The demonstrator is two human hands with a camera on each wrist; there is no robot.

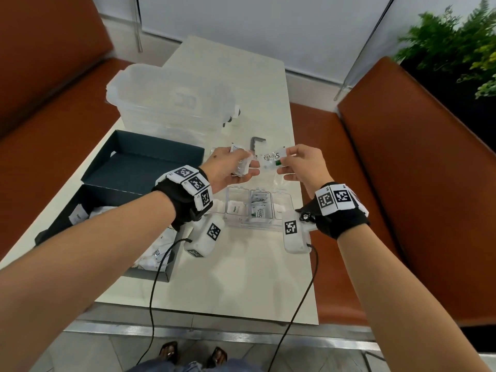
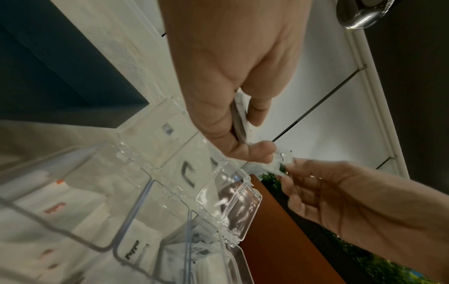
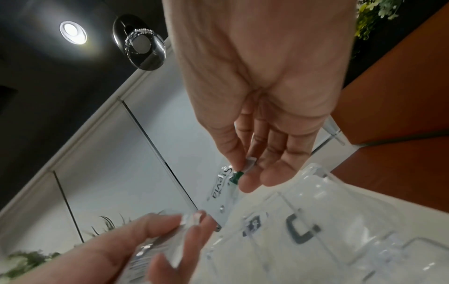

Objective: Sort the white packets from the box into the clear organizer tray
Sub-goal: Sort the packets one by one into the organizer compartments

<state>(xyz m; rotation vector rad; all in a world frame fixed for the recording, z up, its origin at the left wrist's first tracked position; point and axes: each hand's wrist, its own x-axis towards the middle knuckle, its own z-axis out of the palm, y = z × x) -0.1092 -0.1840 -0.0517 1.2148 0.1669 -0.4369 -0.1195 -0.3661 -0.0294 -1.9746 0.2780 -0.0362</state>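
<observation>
Above the clear organizer tray (image 1: 281, 200), my right hand (image 1: 300, 162) pinches a white Stevia packet (image 1: 272, 158) between thumb and fingers; the packet (image 3: 222, 194) shows a green mark at my fingertips. My left hand (image 1: 230, 167) grips a small stack of white packets (image 1: 240, 162), seen edge-on (image 2: 239, 119) in the left wrist view. The two hands are close together, and I cannot tell if the left fingers touch the Stevia packet. The tray (image 2: 170, 192) has open lids and holds packets in its compartments. The dark box (image 1: 61, 221) at the left holds more white packets (image 1: 158, 251).
The box's dark lid (image 1: 145, 162) lies behind it. A large clear plastic bin (image 1: 171, 98) stands at the back of the white table (image 1: 241, 285). A grey hex key (image 1: 256, 143) lies beyond my hands. Orange benches (image 1: 418, 170) flank the table; cables hang off its near edge.
</observation>
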